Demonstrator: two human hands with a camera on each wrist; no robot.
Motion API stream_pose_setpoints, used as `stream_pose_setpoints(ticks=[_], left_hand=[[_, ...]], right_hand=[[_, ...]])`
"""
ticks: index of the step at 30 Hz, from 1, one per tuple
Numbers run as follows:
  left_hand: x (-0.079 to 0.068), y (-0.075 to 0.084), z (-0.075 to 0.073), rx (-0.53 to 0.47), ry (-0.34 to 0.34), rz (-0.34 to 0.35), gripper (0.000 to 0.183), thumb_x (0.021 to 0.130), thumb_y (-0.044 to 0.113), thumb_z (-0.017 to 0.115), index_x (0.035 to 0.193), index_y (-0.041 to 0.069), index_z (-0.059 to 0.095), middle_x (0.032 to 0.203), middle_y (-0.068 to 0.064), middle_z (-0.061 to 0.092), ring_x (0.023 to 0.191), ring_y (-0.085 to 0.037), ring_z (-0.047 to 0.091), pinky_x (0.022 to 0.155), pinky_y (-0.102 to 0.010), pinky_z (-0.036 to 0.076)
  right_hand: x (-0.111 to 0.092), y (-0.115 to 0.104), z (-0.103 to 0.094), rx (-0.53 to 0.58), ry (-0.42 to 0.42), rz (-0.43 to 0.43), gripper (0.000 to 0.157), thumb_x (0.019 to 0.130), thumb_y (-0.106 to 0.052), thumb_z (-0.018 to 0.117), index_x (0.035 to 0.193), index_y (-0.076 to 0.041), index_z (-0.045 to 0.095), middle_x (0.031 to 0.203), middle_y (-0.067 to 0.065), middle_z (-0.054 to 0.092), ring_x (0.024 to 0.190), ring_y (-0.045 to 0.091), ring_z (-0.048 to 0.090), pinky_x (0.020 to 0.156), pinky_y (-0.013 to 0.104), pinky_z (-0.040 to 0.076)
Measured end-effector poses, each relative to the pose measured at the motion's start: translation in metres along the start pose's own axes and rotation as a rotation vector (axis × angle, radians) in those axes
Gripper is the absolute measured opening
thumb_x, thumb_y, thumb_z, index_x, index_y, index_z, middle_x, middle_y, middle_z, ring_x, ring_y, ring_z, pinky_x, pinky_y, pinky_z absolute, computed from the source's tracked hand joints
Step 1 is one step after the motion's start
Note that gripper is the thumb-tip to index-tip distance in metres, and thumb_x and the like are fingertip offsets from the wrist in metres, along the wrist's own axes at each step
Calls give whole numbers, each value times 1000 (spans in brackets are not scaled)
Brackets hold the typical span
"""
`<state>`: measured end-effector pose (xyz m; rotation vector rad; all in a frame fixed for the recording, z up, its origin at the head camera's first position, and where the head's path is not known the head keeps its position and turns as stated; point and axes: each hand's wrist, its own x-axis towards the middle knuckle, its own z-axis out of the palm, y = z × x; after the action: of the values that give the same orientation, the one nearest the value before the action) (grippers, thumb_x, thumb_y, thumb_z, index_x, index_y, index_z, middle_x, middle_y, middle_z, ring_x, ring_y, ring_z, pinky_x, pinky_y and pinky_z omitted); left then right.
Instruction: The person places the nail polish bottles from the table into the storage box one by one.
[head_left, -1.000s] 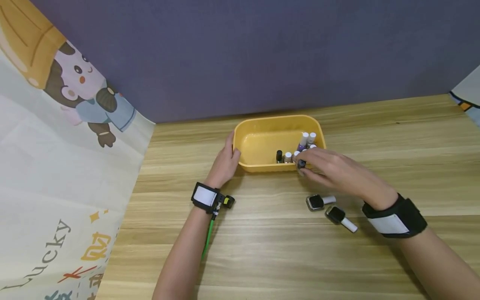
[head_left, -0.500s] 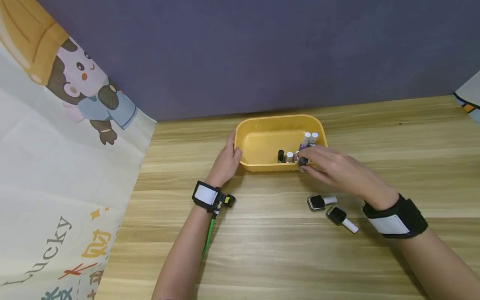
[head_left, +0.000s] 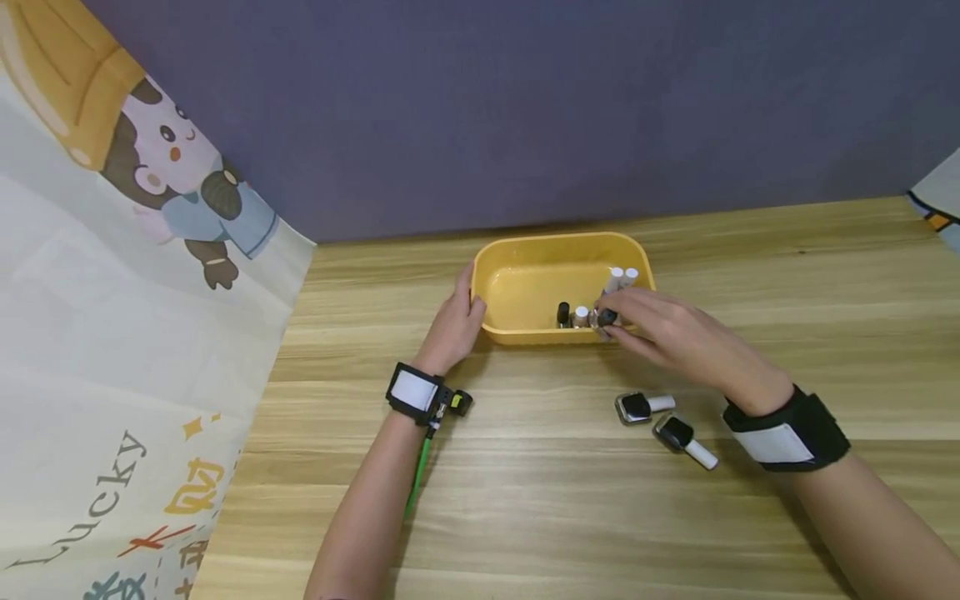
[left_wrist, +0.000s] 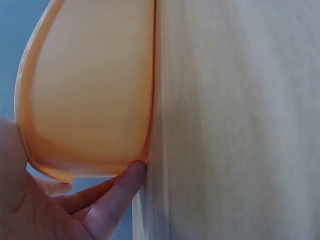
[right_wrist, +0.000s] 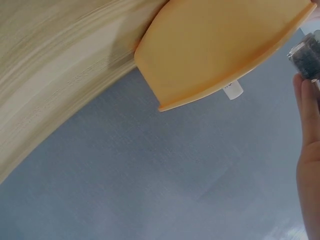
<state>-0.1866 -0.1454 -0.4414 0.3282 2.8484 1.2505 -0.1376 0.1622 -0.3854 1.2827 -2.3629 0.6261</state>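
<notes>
My left hand grips the left end of a yellow plastic bin; in the left wrist view its fingers lie against the bin's outer end wall. Over the bin's near right rim, my right hand pinches a dark nail polish bottle between thumb and fingertips. The right wrist view shows this square glass bottle at the frame edge. Inside the bin, a black-capped bottle and a white-capped bottle stand along the near wall. More white caps show at the right end, partly hidden by my hand.
Two nail polish bottles with black contents and white caps, one nearer the bin and one further right, lie on the wooden table. A dark blue panel rises behind the bin. A printed cloth is at the left.
My right hand has brought the pinched bottle slightly further over the bin's near rim, covering more of the bottles behind. My left hand stays on the bin's end, and the bottles on the table have not moved.
</notes>
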Motion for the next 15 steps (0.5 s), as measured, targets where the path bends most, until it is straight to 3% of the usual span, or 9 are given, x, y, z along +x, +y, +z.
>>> stream_pose_setpoints(ticks=[15], left_hand=[[0, 0, 2, 20, 7, -5, 59, 96, 30, 30, 149, 30, 2, 142, -10, 41, 86, -17, 55, 70, -31, 45]], right_hand=[[5, 6, 5, 1, 30, 0, 32, 84, -14, 61, 115, -8, 57, 110, 3, 60, 99, 13, 56, 83, 27, 46]])
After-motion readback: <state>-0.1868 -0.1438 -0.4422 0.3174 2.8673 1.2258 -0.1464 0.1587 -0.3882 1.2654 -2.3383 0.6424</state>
